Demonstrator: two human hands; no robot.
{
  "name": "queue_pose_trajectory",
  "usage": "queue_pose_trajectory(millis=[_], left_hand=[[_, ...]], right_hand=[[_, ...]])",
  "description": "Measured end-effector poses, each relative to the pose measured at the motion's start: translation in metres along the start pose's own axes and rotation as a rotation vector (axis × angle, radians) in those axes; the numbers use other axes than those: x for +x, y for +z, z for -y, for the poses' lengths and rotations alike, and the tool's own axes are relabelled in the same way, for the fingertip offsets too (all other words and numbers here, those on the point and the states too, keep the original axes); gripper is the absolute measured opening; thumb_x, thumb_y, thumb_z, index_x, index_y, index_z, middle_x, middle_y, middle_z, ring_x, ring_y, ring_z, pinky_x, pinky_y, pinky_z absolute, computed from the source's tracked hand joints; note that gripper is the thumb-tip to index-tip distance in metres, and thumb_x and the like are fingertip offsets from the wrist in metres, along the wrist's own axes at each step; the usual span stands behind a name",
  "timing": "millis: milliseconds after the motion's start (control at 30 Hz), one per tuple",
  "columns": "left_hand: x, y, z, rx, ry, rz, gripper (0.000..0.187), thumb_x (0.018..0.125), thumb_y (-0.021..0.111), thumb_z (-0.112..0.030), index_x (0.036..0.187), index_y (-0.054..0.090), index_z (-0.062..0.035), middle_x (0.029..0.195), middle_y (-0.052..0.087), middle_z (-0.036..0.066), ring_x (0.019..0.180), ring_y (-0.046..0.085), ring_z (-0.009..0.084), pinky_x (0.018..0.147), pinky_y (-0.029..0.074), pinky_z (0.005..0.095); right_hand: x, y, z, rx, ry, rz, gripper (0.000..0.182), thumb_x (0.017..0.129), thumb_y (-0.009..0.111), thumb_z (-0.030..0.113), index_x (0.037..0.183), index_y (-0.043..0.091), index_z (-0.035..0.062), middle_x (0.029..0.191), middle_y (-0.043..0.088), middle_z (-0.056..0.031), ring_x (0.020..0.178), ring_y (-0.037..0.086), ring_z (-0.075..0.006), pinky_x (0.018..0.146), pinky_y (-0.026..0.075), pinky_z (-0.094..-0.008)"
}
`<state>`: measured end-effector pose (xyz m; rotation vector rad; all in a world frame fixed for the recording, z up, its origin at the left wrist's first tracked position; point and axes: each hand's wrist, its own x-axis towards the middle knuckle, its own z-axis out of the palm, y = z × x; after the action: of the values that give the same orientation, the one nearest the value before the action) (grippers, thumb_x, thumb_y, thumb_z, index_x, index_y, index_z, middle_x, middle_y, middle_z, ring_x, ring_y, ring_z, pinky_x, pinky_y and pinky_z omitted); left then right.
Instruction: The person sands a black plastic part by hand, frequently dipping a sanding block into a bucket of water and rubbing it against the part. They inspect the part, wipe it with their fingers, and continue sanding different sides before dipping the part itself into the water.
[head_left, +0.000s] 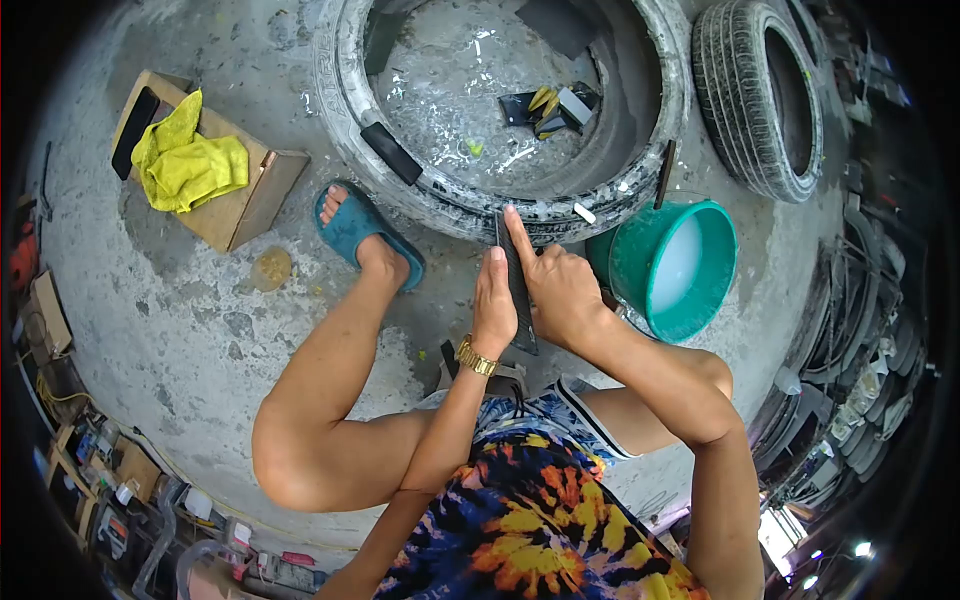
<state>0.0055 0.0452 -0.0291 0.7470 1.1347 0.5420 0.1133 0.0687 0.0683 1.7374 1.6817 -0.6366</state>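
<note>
A large worn tire (345,110) lies flat on the floor in front of me. Against its near edge stands a long dark strip (517,290) with a textured surface, pointing toward my body. My left hand (492,305), below a gold watch, presses along the strip's left side with its fingers together. On the right side my right hand (562,290) grips the strip, its index finger stretched along it to the tire. A black block (391,153) and a small white piece (584,213) rest on the tire's rim.
Right of my hands, a green bucket (716,262) holds whitish liquid. Another tire (735,100) stands at upper right. A yellow cloth (190,165) drapes over a wooden box (262,200) at left. Dark and yellow pieces (550,108) lie inside the large tire.
</note>
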Motion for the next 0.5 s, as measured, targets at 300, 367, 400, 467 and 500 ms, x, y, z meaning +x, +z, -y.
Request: queue_pose_trajectory(millis=[300,367,400,467,500], left_hand=[[0.003,-0.018,-0.028,-0.239,-0.297,0.096,0.063,0.101,0.033,-0.063,0.089,0.056,-0.0063,0.059,0.056,0.006,0.042,0.055,0.0147,0.039,0.048,0.0286],[0.005,-0.025,-0.034,-0.264,-0.384,0.154,0.065,0.1,0.033,-0.065,0.09,0.056,-0.0055,0.061,0.058,0.007,0.046,0.057,0.0159,0.042,0.05,0.0296],[0.008,-0.031,-0.027,-0.218,-0.363,0.209,0.076,0.096,0.033,-0.072,0.106,0.06,-0.0016,0.064,0.059,0.007,0.049,0.06,0.0155,0.045,0.054,0.0295],[0.009,-0.035,-0.036,-0.247,-0.396,0.229,0.074,0.097,0.034,-0.071,0.103,0.06,-0.002,0.063,0.059,0.008,0.048,0.059,0.0156,0.043,0.052,0.0295],[0.01,-0.037,-0.039,-0.271,-0.427,0.246,0.072,0.098,0.034,-0.069,0.1,0.06,-0.0023,0.062,0.059,0.008,0.047,0.059,0.0158,0.042,0.051,0.0295]], right_hand=[[0.0,0.004,-0.041,0.376,0.0,0.117,0.103,0.078,0.075,0.014,0.157,0.009,0.0065,0.101,0.068,-0.0277,0.091,0.069,-0.0393,0.075,0.055,-0.0482],[-0.019,0.001,-0.055,0.453,-0.093,0.001,0.081,0.081,0.072,0.014,0.149,0.028,0.0076,0.104,0.068,-0.0246,0.092,0.068,-0.0404,0.077,0.053,-0.049],[-0.027,-0.007,-0.059,0.553,-0.08,-0.029,0.06,0.083,0.07,0.014,0.136,0.041,0.0081,0.107,0.068,-0.023,0.093,0.066,-0.0426,0.077,0.052,-0.0481],[-0.038,-0.014,-0.064,0.615,-0.066,-0.064,0.055,0.084,0.069,0.013,0.132,0.044,0.0072,0.108,0.067,-0.0223,0.093,0.066,-0.0429,0.078,0.052,-0.0475],[-0.041,-0.014,-0.067,0.681,-0.054,-0.104,0.05,0.084,0.068,0.012,0.129,0.047,0.0063,0.109,0.067,-0.0216,0.092,0.065,-0.0432,0.078,0.052,-0.0469]])
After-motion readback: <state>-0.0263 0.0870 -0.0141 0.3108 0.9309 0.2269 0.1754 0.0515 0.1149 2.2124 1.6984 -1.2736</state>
